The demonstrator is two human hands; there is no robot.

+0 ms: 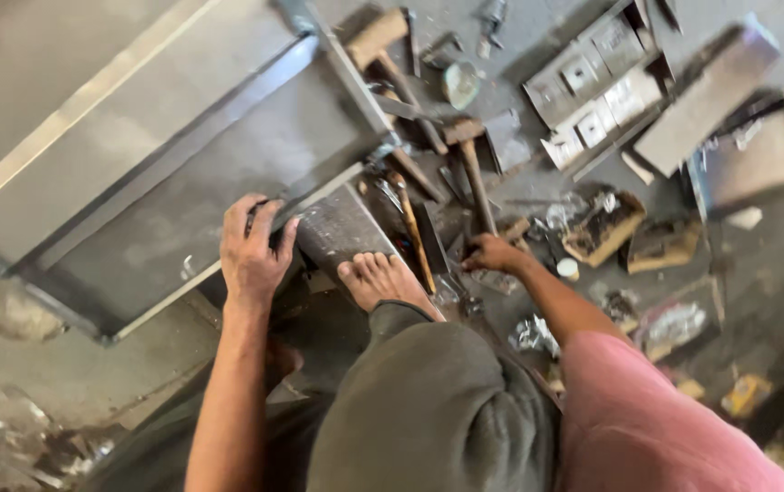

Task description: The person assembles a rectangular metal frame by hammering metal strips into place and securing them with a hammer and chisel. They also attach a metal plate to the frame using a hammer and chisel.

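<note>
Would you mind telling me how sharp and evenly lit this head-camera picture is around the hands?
Head view: soft motion blur throughout, worst at the right edge. The left hand on the sheet-metal frame is evenly daylit, with mild glare along its upper strip. The right hand by the hammer sits in dimmer clutter; the lower corners are murky.

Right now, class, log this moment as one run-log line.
left hand: grips sheet-metal frame edge | right hand: on hammer handle | bare foot: on metal block
</note>
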